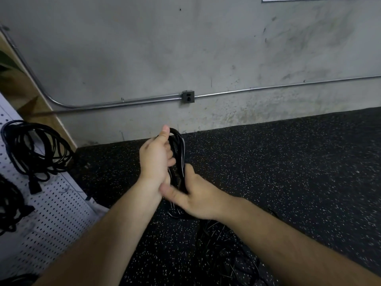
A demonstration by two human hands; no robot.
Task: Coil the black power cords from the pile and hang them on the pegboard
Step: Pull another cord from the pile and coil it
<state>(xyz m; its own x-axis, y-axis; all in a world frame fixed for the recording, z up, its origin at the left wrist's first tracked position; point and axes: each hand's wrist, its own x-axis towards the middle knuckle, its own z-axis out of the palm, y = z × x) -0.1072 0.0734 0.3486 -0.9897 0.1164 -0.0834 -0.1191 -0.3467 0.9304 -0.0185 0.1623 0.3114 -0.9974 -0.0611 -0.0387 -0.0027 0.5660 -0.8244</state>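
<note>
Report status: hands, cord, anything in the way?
Left hand grips coiled cord near top; right hand holds its lower part. Pegboard at left, hung coil on it. Nothing seen between.

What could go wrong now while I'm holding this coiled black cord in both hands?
The coiled cord is held only by the left hand and right hand; easing either grip may let loops spring apart. Its lower loop hangs near the cord pile and might snag there.
</note>
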